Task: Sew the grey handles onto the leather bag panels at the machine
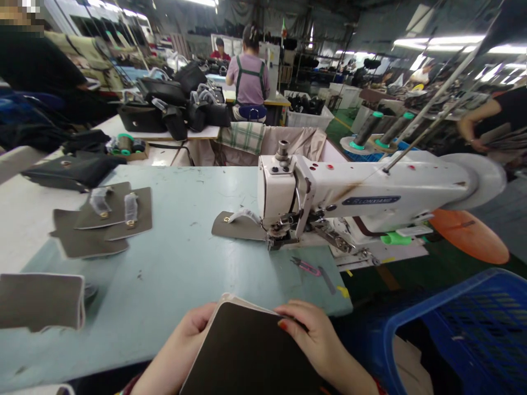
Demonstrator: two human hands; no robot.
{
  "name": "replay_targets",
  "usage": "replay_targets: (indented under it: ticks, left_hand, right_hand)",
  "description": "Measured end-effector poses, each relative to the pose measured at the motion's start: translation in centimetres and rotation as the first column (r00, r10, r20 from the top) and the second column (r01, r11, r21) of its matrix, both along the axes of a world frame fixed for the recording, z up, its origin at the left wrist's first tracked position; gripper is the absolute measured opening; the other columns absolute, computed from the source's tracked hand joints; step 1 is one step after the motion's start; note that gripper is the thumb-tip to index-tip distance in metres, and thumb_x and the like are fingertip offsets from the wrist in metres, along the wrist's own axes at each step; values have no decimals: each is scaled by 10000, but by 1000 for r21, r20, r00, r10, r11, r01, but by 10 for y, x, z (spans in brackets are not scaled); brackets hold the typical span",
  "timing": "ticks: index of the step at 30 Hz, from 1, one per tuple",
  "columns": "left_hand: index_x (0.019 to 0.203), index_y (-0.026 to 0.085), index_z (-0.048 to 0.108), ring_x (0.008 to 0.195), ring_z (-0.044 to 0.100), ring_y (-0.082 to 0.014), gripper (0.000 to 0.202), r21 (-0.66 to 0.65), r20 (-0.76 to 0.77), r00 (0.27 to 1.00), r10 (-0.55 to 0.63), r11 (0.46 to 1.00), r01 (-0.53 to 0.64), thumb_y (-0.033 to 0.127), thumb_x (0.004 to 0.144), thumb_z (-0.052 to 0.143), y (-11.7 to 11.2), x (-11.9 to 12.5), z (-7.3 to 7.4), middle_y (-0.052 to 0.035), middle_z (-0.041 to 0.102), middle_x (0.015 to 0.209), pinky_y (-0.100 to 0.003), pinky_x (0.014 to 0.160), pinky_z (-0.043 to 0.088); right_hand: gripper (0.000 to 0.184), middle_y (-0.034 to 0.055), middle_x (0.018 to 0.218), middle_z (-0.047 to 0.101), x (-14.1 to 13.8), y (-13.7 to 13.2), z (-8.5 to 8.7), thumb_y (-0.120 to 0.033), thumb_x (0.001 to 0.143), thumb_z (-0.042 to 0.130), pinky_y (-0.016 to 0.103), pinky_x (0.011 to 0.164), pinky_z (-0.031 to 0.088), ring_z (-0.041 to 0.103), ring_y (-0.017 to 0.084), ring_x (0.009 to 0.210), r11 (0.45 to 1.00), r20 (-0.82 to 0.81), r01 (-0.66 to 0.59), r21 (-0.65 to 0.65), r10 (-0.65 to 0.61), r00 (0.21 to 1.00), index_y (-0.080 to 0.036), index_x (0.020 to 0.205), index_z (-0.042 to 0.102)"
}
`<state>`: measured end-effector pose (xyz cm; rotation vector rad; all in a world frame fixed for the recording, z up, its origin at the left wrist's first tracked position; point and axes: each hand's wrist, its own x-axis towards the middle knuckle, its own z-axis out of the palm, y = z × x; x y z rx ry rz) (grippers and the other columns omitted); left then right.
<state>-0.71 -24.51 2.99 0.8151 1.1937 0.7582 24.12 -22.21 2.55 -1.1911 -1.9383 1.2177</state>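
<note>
A dark grey-brown leather panel (pixel 251 351) with a pale edge is held up in front of me, close to the table's front edge. My left hand (pixel 191 334) grips its left side, the fingertips hidden behind it. At the upper right edge, my right hand (pixel 310 329) pinches the panel between thumb and fingers. Beyond my hands stands a white sewing machine (pixel 370 186). Under its needle area lies a similar panel (pixel 236 229) with a plastic-wrapped handle (pixel 245 214) and gold fitting.
Pink thread snips (pixel 305 266) lie right of centre on the table (pixel 177 274). Several panels with wrapped handles (pixel 130 208) lie at left, near a folded panel (pixel 41 302). A blue crate (pixel 457 329) stands at lower right. Black bags (pixel 173 101) and other people are farther back.
</note>
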Motion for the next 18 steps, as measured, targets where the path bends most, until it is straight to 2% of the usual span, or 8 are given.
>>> replay_targets:
  ticks: [2, 4, 5, 7, 9, 11, 15, 18]
  left_hand:
    - [946, 182, 625, 596, 620, -149, 300, 111, -26, 988, 154, 982, -150, 394, 753, 710, -6, -3, -10, -34, 704, 819, -211, 514, 480]
    - [1008, 229, 577, 710, 668, -179, 299, 277, -61, 952, 298, 922, -271, 374, 774, 692, -14, -10, -19, -54, 692, 1029, -241, 571, 530]
    - [994, 233, 582, 807, 680, -201, 256, 341, -98, 941, 323, 900, -273, 367, 794, 670, -17, -15, -22, -67, 670, 1112, -262, 635, 551]
    - [921, 210, 635, 1015, 643, -242, 182, 395, -197, 945, 262, 903, -168, 372, 847, 597, -24, -24, -26, -90, 643, 1188, -298, 807, 543]
    - [887, 193, 686, 1107, 600, -260, 253, 401, -268, 945, 187, 914, -67, 396, 876, 537, -27, -31, -26, -102, 657, 1164, -310, 909, 505]
    - [894, 195, 712, 1075, 616, -257, 260, 419, -293, 938, 186, 907, -50, 405, 855, 563, -28, -31, -25, -99, 676, 1127, -297, 902, 509]
    - [825, 195, 723, 892, 674, -216, 187, 414, -292, 921, 257, 902, -120, 367, 796, 657, -27, -19, -23, -87, 707, 1028, -230, 749, 553]
    - [780, 181, 715, 835, 679, -201, 197, 389, -267, 918, 293, 904, -175, 366, 802, 650, -28, -10, -20, -86, 712, 984, -217, 706, 556]
  right_hand:
    - [243, 46, 804, 679, -3, -3, -11, -336, 922, 538, 232, 684, 449, 621, 150, 756, 999, -27, 32, 8, -32, 999, -193, 982, 726]
    - [244, 41, 768, 672, -4, -5, -16, -332, 922, 539, 226, 655, 434, 612, 142, 724, 999, -53, 48, 5, -47, 997, -194, 969, 735]
    - [244, 38, 755, 667, -4, -5, -17, -331, 923, 539, 223, 642, 427, 606, 138, 711, 999, -66, 53, 2, -53, 996, -196, 962, 738]
    - [243, 36, 739, 656, -3, -5, -15, -330, 923, 540, 219, 626, 416, 593, 131, 694, 998, -86, 58, -9, -59, 995, -198, 952, 742]
    - [248, 35, 726, 642, -4, -3, -12, -333, 923, 539, 218, 609, 405, 579, 126, 676, 998, -102, 53, -16, -54, 993, -196, 951, 744]
    - [252, 35, 714, 627, -4, -1, -9, -336, 922, 539, 218, 592, 396, 567, 125, 663, 999, -115, 34, -12, -35, 993, -192, 966, 742]
    - [231, 38, 723, 626, -2, 1, -8, -306, 917, 551, 214, 591, 400, 561, 120, 662, 999, -177, -40, 16, 42, 983, -183, 981, 736]
    - [200, 38, 726, 638, 1, 3, -7, -255, 913, 559, 213, 612, 411, 567, 117, 674, 995, -255, -73, 73, 89, 963, -173, 985, 726]
